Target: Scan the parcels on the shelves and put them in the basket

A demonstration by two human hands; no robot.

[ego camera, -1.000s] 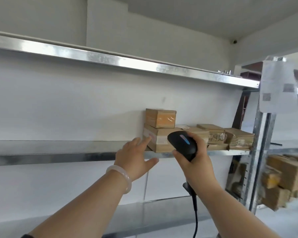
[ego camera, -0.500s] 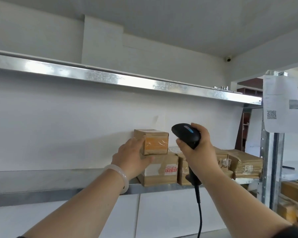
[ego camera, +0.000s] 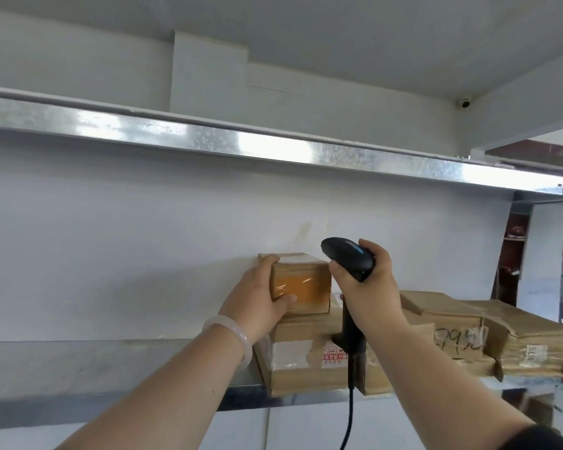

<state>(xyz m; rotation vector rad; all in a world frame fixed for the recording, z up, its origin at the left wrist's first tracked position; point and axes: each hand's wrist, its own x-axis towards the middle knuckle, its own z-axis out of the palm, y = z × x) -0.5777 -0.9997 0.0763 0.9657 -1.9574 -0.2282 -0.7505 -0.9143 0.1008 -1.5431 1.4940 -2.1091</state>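
At the steel shelf point(ego camera: 111, 362): my L hand point(ego camera: 257, 300) grips the small taped parcel point(ego camera: 303, 287), fingers over its top-left edge and thumb on its front. The parcel sits atop a bigger carton point(ego camera: 306, 358). My R hand point(ego camera: 368, 287) is wrapped round the black scanner point(ego camera: 348, 258), its head just beside the parcel's top-right corner, cable point(ego camera: 350, 414) hanging down. To the right, flatter parcels point(ego camera: 533, 345) lie on same shelf.

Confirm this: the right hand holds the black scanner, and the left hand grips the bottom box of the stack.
Not quite. The head view shows the left hand gripping the small top box of the stack, not the bottom box. The right hand does hold the black scanner.
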